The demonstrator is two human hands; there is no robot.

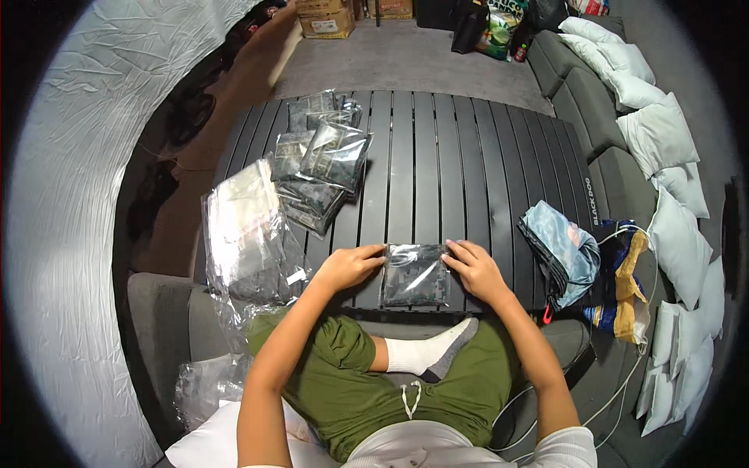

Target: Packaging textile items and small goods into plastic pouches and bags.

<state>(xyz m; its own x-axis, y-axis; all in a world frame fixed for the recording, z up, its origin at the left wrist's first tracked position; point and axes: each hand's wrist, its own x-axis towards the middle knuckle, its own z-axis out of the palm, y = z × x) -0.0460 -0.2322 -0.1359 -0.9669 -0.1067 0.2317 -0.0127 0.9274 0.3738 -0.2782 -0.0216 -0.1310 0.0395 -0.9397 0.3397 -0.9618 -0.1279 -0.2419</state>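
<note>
A square clear plastic packet [416,281] with dark camouflage-patterned cloth folded inside lies flat at the near edge of the black slatted table [402,179]. My left hand [351,267] pinches its upper left side, and my right hand [475,270] grips the upper right side, thumb and fingers closed on the plastic. Farther off to the left, several similar packets [335,156] lie in an overlapping heap. Nearer to my left forearm, a larger clear bag [246,234] is spread over the table's left part, with pale and dark contents showing through.
A bundled light-blue and black cloth bag [566,249] rests at the table's right. Beside it are a blue and yellow bag [624,288] and a white cable [624,386]. White pillows [659,140] line the grey sofa [624,179]. Cardboard boxes [326,22] stand at the back.
</note>
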